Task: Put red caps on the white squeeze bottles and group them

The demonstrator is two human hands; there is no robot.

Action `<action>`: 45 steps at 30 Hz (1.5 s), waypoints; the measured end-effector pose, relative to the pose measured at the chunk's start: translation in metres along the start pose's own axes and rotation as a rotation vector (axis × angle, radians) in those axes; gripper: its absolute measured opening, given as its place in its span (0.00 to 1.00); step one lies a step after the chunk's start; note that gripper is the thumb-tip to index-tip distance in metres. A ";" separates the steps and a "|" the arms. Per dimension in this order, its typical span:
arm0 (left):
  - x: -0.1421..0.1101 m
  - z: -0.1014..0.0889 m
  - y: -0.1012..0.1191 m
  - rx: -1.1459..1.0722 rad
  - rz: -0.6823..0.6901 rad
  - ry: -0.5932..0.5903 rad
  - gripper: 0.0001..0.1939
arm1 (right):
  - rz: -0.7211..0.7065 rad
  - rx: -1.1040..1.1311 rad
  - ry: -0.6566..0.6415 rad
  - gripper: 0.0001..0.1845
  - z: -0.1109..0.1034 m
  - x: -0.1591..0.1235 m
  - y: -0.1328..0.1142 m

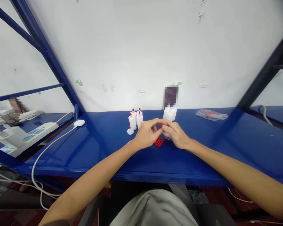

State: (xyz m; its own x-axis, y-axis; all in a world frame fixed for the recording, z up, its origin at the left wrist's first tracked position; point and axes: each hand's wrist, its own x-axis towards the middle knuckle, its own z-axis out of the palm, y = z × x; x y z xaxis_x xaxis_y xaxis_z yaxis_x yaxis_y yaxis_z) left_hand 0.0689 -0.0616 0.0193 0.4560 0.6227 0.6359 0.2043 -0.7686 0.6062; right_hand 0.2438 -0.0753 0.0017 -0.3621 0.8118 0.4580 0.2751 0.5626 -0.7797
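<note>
My left hand (146, 134) and my right hand (177, 134) meet above the blue table, fingertips touching. The right one is closed around a whitish piece (167, 135), mostly covered by the fingers; its kind is unclear. Thumb and fingers of the left are curled in a pinch at the same spot, and whatever they grip is hidden. Just below lies a cluster of small red tips (158, 142). To the left stand several white squeeze bottles (132, 122) with red tips. A white nozzle cap (130, 131) with a red tip lies in front of them.
Behind my right hand stand white bottles (169, 113), near a pixelated dark object (171, 95) against the wall. A clear plastic bag (211, 114) lies at right. At left are a white charger puck (79, 123) with its cable, a power strip (35, 135) and blue frame posts (54, 66).
</note>
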 end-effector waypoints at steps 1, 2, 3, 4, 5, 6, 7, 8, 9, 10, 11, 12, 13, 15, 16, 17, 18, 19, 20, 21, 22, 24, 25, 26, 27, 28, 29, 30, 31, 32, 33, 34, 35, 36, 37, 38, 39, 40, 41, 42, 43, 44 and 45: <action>-0.001 -0.008 -0.002 -0.011 -0.022 0.045 0.09 | -0.003 -0.029 0.009 0.18 -0.001 0.001 0.000; -0.003 -0.017 -0.004 -0.011 -0.048 0.106 0.11 | -0.002 -0.058 0.020 0.19 -0.002 0.001 0.000; -0.006 -0.029 -0.007 0.014 -0.073 0.168 0.12 | 0.006 -0.086 0.034 0.20 -0.003 0.002 0.000; -0.010 -0.042 -0.011 0.060 -0.098 0.216 0.12 | 0.018 -0.116 0.055 0.20 -0.003 0.003 0.000; -0.015 -0.056 -0.016 0.115 -0.123 0.253 0.13 | 0.032 -0.150 0.081 0.20 -0.004 0.004 0.000; -0.020 -0.069 -0.021 0.182 -0.143 0.281 0.13 | 0.045 -0.188 0.112 0.18 -0.004 0.004 0.001; -0.025 -0.081 -0.026 0.249 -0.150 0.290 0.12 | 0.050 -0.222 0.138 0.17 -0.004 0.005 0.001; -0.030 -0.091 -0.031 0.304 -0.156 0.282 0.12 | 0.045 -0.243 0.159 0.16 -0.005 0.005 0.001; -0.034 -0.099 -0.036 0.339 -0.163 0.261 0.12 | 0.033 -0.249 0.170 0.15 -0.005 0.005 0.001; -0.037 -0.104 -0.041 0.359 -0.166 0.253 0.11 | 0.022 -0.244 0.170 0.13 -0.005 0.004 0.001; -0.039 -0.107 -0.045 0.368 -0.173 0.247 0.11 | 0.014 -0.228 0.161 0.12 -0.005 0.004 0.002; -0.040 -0.107 -0.049 0.370 -0.183 0.246 0.11 | 0.013 -0.204 0.152 0.11 -0.006 0.004 0.003; -0.040 -0.106 -0.051 0.370 -0.195 0.247 0.11 | 0.021 -0.181 0.143 0.10 -0.006 0.004 0.004; -0.038 -0.102 -0.056 0.369 -0.220 0.236 0.13 | 0.052 -0.157 0.135 0.11 -0.008 0.004 0.006; -0.038 -0.100 -0.058 0.367 -0.232 0.219 0.13 | 0.068 -0.159 0.132 0.12 -0.008 0.005 0.008; -0.037 -0.098 -0.059 0.365 -0.242 0.196 0.13 | 0.083 -0.173 0.131 0.12 -0.009 0.006 0.010; -0.037 -0.097 -0.060 0.361 -0.249 0.171 0.13 | 0.097 -0.195 0.126 0.12 -0.009 0.006 0.011; -0.037 -0.096 -0.061 0.356 -0.256 0.147 0.13 | 0.109 -0.219 0.115 0.12 -0.009 0.007 0.013; -0.037 -0.095 -0.062 0.351 -0.263 0.128 0.13 | 0.117 -0.240 0.101 0.12 -0.009 0.007 0.014; -0.038 -0.095 -0.063 0.347 -0.269 0.117 0.12 | 0.121 -0.254 0.086 0.12 -0.008 0.008 0.015; -0.039 -0.094 -0.063 0.343 -0.275 0.115 0.12 | 0.125 -0.261 0.075 0.12 -0.008 0.008 0.015; -0.040 -0.093 -0.064 0.331 -0.288 0.134 0.13 | 0.141 -0.260 0.066 0.13 -0.006 0.008 0.016; -0.040 -0.092 -0.065 0.325 -0.294 0.145 0.14 | 0.150 -0.258 0.069 0.13 -0.006 0.008 0.016; -0.040 -0.091 -0.065 0.321 -0.301 0.151 0.15 | 0.159 -0.256 0.073 0.14 -0.006 0.008 0.016; -0.040 -0.090 -0.066 0.322 -0.308 0.145 0.15 | 0.167 -0.253 0.077 0.14 -0.005 0.008 0.016; -0.039 -0.089 -0.067 0.326 -0.315 0.131 0.14 | 0.170 -0.252 0.077 0.15 -0.005 0.008 0.017; -0.038 -0.089 -0.068 0.332 -0.320 0.112 0.14 | 0.168 -0.253 0.073 0.15 -0.005 0.008 0.017; -0.037 -0.089 -0.069 0.337 -0.324 0.092 0.14 | 0.163 -0.253 0.066 0.15 -0.005 0.008 0.018; -0.035 -0.089 -0.070 0.342 -0.324 0.078 0.15 | 0.158 -0.254 0.056 0.15 -0.005 0.008 0.018; -0.033 -0.089 -0.071 0.344 -0.321 0.068 0.15 | 0.155 -0.257 0.046 0.15 -0.005 0.007 0.019; -0.031 -0.089 -0.072 0.345 -0.317 0.060 0.14 | 0.153 -0.262 0.038 0.15 -0.005 0.007 0.019; -0.029 -0.089 -0.073 0.348 -0.313 0.055 0.14 | 0.152 -0.266 0.032 0.15 -0.005 0.007 0.019; -0.027 -0.089 -0.073 0.352 -0.310 0.050 0.14 | 0.150 -0.270 0.029 0.15 -0.005 0.007 0.019; -0.027 -0.089 -0.074 0.356 -0.307 0.049 0.14 | 0.147 -0.274 0.028 0.15 -0.005 0.007 0.019; -0.026 -0.089 -0.074 0.359 -0.305 0.054 0.14 | 0.144 -0.278 0.027 0.15 -0.005 0.008 0.019; -0.027 -0.089 -0.075 0.362 -0.303 0.063 0.15 | 0.143 -0.281 0.026 0.16 -0.005 0.008 0.018; -0.028 -0.088 -0.075 0.361 -0.301 0.071 0.15 | 0.142 -0.285 0.023 0.16 -0.005 0.008 0.018; -0.029 -0.088 -0.074 0.355 -0.300 0.073 0.16 | 0.142 -0.290 0.020 0.16 -0.004 0.008 0.018; -0.030 -0.087 -0.074 0.346 -0.301 0.071 0.17 | 0.142 -0.296 0.015 0.16 -0.004 0.008 0.018; -0.031 -0.086 -0.074 0.337 -0.302 0.065 0.17 | 0.141 -0.300 0.012 0.17 -0.004 0.008 0.018; -0.032 -0.086 -0.074 0.331 -0.302 0.057 0.17 | 0.138 -0.302 0.011 0.17 -0.004 0.008 0.018; -0.032 -0.085 -0.074 0.329 -0.300 0.053 0.17 | 0.136 -0.302 0.012 0.17 -0.004 0.008 0.017; -0.032 -0.085 -0.074 0.335 -0.297 0.057 0.17 | 0.137 -0.300 0.013 0.17 -0.004 0.008 0.017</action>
State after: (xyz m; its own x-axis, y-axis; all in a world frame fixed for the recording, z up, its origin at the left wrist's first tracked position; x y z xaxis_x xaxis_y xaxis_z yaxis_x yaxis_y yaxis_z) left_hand -0.0342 -0.0123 -0.0057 0.2887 0.8232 0.4889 0.5926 -0.5547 0.5841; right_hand 0.2491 -0.0582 -0.0061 -0.2924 0.8841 0.3645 0.5711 0.4671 -0.6750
